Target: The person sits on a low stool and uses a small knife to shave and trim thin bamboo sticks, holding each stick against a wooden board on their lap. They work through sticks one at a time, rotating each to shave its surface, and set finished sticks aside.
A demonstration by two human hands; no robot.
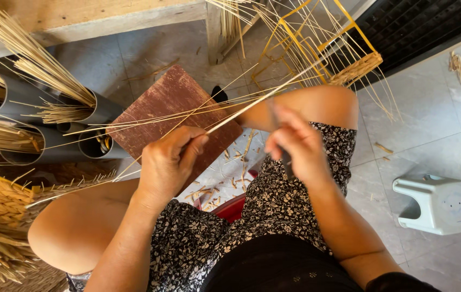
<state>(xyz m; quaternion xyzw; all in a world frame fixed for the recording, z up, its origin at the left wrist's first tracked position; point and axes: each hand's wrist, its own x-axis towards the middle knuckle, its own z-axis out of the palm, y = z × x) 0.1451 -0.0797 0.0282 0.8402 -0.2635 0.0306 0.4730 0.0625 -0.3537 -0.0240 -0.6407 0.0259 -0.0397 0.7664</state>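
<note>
The left hand [170,157] is pinched shut on a thin pale reed strip [252,105], thumb and forefinger pressed together around it, and the strip runs up and away from that pinch toward a yellow wire frame [317,40] with a partly woven band. The right hand [298,145], blurred, is closed around a dark tool handle [286,158] just beside the same strip, a little farther along it than the left pinch. Off to the left of the pinch lie grey plastic tubes [52,143] on their sides, each stuffed with bundles of straw-coloured reeds [41,65], and directly behind the pinch sits a reddish-brown board [165,103].
</note>
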